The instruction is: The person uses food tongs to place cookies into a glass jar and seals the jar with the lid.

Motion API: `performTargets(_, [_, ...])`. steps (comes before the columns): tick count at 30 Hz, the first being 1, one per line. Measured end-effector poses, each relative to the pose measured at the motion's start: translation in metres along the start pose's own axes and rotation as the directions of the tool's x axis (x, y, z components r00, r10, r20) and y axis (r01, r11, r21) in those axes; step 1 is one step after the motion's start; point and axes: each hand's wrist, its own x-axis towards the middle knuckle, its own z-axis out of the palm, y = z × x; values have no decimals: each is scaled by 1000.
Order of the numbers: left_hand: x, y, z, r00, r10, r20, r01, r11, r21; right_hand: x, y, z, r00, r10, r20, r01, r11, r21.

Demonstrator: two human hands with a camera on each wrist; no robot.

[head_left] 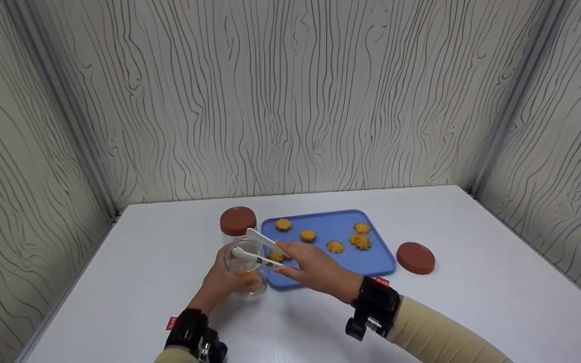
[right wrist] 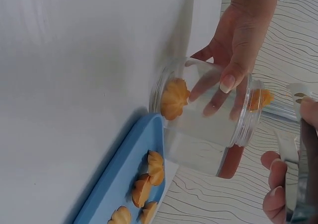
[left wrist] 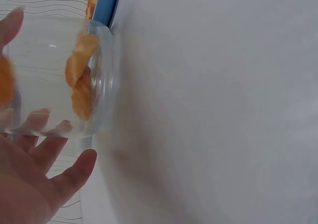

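Observation:
My left hand (head_left: 218, 280) grips a clear jar (right wrist: 198, 117) around its side, its mouth uncovered. A few cookies (left wrist: 82, 90) lie at the jar's bottom. In my right hand (head_left: 315, 266) is a pair of white-tipped tongs (head_left: 264, 241), their arms spread apart just over the jar's mouth. One orange cookie (right wrist: 259, 100) shows at the mouth, apart from the tong tips. To the right of the jar lies a blue tray (head_left: 321, 262) with several flower-shaped cookies (head_left: 335, 246).
Behind the held jar stands a second jar with a reddish-brown lid (head_left: 238, 221). A loose lid (head_left: 415, 258) of the same colour lies right of the tray on the white table (head_left: 134, 272). Wood-patterned panels (head_left: 290, 101) enclose the back and sides.

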Motion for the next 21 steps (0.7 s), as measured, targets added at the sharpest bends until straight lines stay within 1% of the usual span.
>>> performTargets(3, [0, 0, 0, 1000, 1, -6, -1, 1000, 15, -2, 3, -2, 1000, 15, -20, -16, 1000, -9])
performTargets(6, [0, 0, 0, 1000, -14, -3, 14, 999, 31, -4, 8, -3, 999, 25, -38, -25, 1000, -11])
performTargets(11, [1, 0, -1, 1000, -18, -1, 18, 999, 39, -10, 17, -3, 998, 47, -46, -46, 999, 9])
performTargets(14, [2, -2, -2, 1000, 2, 1, -2, 999, 44, -14, 23, -3, 996, 73, -52, -72, 997, 18])
performTargets(18, [5, -3, -2, 1000, 12, 6, -12, 1000, 29, -18, 32, -3, 993, 98, -60, -97, 995, 14])
performTargets(21, [6, -4, -1, 1000, 1, 7, -1, 1000, 13, -22, 38, -3, 991, 117, -60, -116, 993, 16])
